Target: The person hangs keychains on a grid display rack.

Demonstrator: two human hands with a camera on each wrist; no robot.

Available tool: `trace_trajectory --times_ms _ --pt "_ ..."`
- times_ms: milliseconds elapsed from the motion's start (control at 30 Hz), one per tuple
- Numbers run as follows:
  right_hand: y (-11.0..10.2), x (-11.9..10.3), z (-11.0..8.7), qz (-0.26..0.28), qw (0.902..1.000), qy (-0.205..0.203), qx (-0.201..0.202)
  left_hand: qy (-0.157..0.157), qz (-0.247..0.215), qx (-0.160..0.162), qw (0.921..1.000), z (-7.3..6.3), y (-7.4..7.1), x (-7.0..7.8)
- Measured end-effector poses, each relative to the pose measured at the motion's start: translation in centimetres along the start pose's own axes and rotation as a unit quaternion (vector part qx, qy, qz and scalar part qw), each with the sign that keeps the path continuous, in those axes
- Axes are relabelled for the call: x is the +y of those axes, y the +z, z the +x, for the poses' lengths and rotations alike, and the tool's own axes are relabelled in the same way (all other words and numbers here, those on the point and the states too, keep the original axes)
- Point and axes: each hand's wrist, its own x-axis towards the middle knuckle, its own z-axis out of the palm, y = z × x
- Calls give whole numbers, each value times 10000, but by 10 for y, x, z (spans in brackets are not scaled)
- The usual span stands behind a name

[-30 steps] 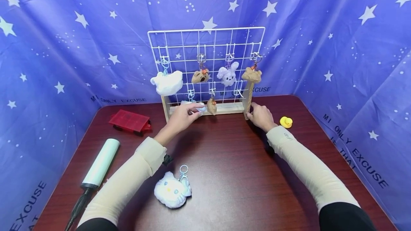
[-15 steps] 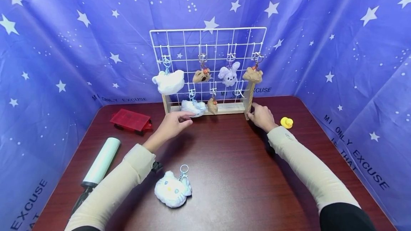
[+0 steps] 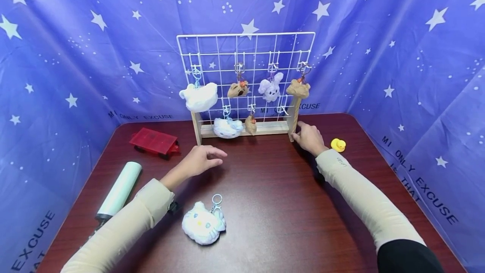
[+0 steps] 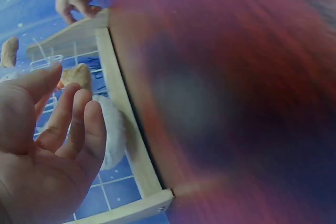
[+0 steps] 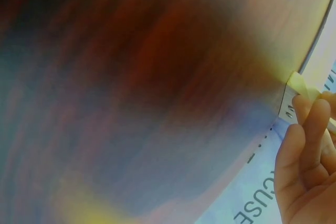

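A white wire grid rack (image 3: 245,35) on a wooden stand (image 3: 273,128) carries several plush keychains on hooks. On its lower row hang a white plush cat (image 3: 227,128) and a small brown plush (image 3: 250,125). In front of the rack, my left hand (image 3: 197,161) hovers over the table with relaxed fingers and holds nothing; its palm shows in the left wrist view. My right hand (image 3: 308,137) grips the stand's right wooden leg (image 3: 293,117) between thumb and fingers. Nearer to me lies another white plush cat keychain (image 3: 202,224), face up with its ring (image 3: 217,199) toward the rack.
On the left are a red toy trailer (image 3: 154,141) and a pale green hand pump (image 3: 120,188), partly behind my left sleeve. A yellow rubber duck (image 3: 338,145) sits right of my right hand. A blue star-patterned curtain (image 3: 151,20) encloses the table's back and sides.
My left hand has let go of the white plush cat on the lower hook and drawn back toward me and left. That cat now hangs fully visible. My right hand stays on the leg.
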Motion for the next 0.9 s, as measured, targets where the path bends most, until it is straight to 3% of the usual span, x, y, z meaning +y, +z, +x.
trace_trajectory --times_ms 267,667,900 --pt "-1 1 1 27 10000 -51 29 367 326 -342 9982 -13 4 -5" --pt "1 2 1 36 10000 -55 14 365 293 -957 9943 -22 10 -11" --pt "1 2 1 72 10000 -31 -12 540 117 -1561 9862 -28 10 -12"
